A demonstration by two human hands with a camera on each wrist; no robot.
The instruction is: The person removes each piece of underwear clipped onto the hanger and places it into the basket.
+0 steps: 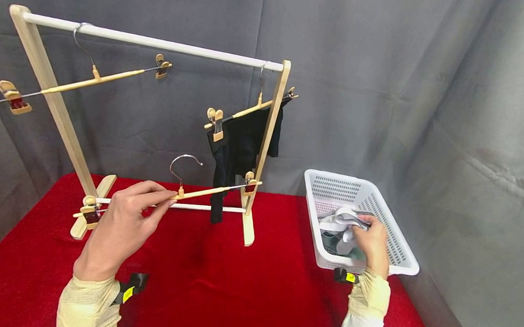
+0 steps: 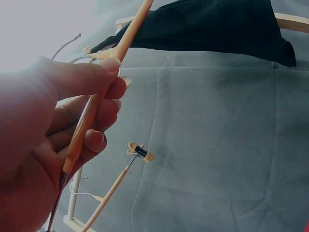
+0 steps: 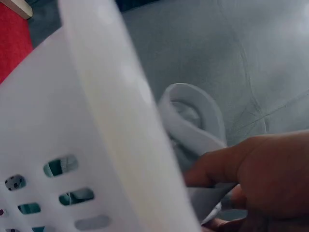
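My left hand (image 1: pixel 127 222) pinches the middle of a wooden clip hanger (image 1: pixel 205 191), its metal hook pointing up and a clip at each end. The left wrist view shows the thumb on the hanger bar (image 2: pixel 83 128) and the fingers curled behind it. On the right, my right hand (image 1: pixel 374 241) reaches into a white plastic basket (image 1: pixel 311 215) and grips a white-and-grey piece of cloth (image 1: pixel 345 214). Up close in the right wrist view, a pale band of this cloth (image 3: pixel 212 111) loops up beside the thumb. The basket wall hides part of the fingers.
A wooden rack with a white top rail (image 1: pixel 149 41) stands at the back left. From it hang a bare clip hanger (image 1: pixel 75 85) and, at the right end, a hanger with a black garment (image 1: pixel 247 139). Dark green cloth (image 1: pixel 330 241) lies in the basket. Red cloth (image 1: pixel 251 292) covers the table.
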